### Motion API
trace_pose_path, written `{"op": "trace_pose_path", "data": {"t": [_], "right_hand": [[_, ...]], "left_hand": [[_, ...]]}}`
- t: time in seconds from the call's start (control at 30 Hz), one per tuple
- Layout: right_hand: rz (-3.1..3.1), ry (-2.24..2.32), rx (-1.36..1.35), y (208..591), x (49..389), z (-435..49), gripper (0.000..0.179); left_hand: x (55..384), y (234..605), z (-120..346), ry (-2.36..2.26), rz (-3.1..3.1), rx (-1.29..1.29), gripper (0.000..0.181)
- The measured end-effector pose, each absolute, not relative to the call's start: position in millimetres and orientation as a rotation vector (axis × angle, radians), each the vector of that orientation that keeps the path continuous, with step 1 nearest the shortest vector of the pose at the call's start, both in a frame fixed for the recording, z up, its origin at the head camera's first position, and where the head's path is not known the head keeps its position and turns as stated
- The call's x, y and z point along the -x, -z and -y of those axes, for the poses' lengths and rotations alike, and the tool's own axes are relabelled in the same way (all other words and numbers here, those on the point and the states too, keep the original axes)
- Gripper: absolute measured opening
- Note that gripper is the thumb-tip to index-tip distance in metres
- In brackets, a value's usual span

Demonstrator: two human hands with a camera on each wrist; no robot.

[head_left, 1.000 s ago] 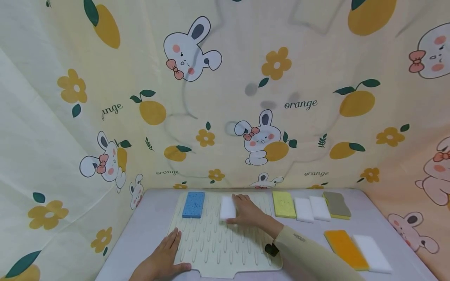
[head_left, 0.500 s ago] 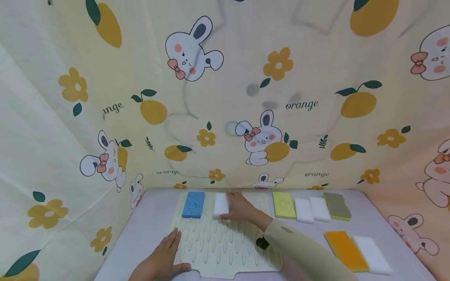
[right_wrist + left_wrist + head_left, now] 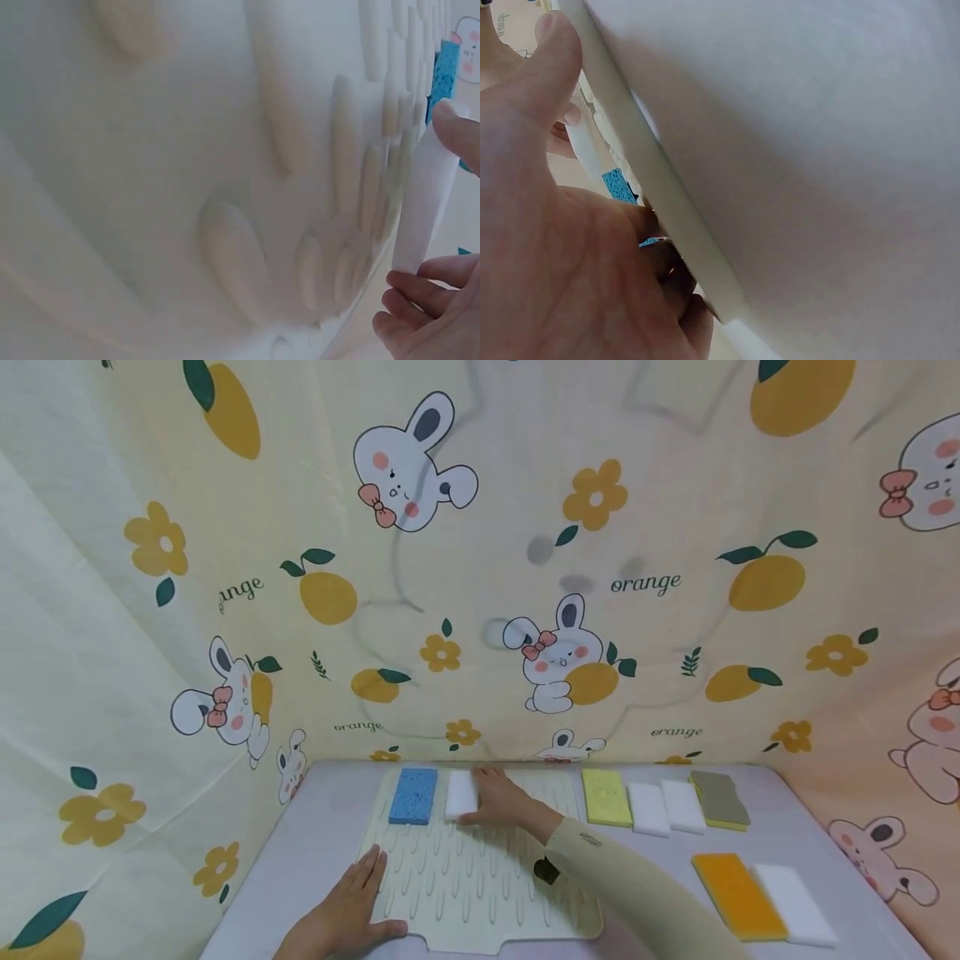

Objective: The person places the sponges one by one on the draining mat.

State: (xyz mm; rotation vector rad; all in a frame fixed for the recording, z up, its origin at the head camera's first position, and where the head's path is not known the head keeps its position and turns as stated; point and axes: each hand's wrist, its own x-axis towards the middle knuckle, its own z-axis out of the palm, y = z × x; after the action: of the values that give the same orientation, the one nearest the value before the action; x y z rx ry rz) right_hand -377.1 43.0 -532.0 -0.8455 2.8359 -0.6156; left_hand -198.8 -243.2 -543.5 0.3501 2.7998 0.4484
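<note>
Head view, what's shifted?
– White sponge (image 3: 461, 795) has gone left, over the far half of the mat (image 3: 465, 935), just beside the blue sponge (image 3: 413, 796), so the two nearly make a row
– Grip?
– Right hand (image 3: 502, 797) pinches it; left hand (image 3: 337, 897) rests straight-fingered at the mat's edge
– Sponge touching the mat?
– Can't tell

On the pale table (image 3: 315, 827) to my right lie a yellow sponge (image 3: 606, 797), two white pads (image 3: 648, 810), a grey-topped sponge (image 3: 720, 798) and, nearer me, an orange sponge (image 3: 738, 897); dim marks (image 3: 539, 551), perhaps shadows, dot the rabbit-print curtain (image 3: 510, 435).
</note>
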Motion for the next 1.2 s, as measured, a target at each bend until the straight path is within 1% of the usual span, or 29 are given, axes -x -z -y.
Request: {"op": "trace_pose_path", "data": {"t": [0.2,0.47,0.8,1.0,1.2], "right_hand": [[-2.840,0.567,0.832,537,383,-37,0.111],[-2.856,0.557,0.837,539,386,-34,0.107],[-2.819,0.558,0.780,542,386,-29,0.112],[-2.791,0.593,0.768,543,385,-30,0.114],[-2.738,0.674,0.725,543,384,-33,0.121]], "left_hand": [[200,546,244,-0.429,-2.798,-0.330,0.119],[199,543,242,-0.429,-2.796,-0.327,0.120],[202,548,243,-0.421,-2.782,-0.295,0.123],[204,553,245,-0.445,-2.787,-0.329,0.122],[204,553,245,-0.444,-2.781,-0.313,0.122]]}}
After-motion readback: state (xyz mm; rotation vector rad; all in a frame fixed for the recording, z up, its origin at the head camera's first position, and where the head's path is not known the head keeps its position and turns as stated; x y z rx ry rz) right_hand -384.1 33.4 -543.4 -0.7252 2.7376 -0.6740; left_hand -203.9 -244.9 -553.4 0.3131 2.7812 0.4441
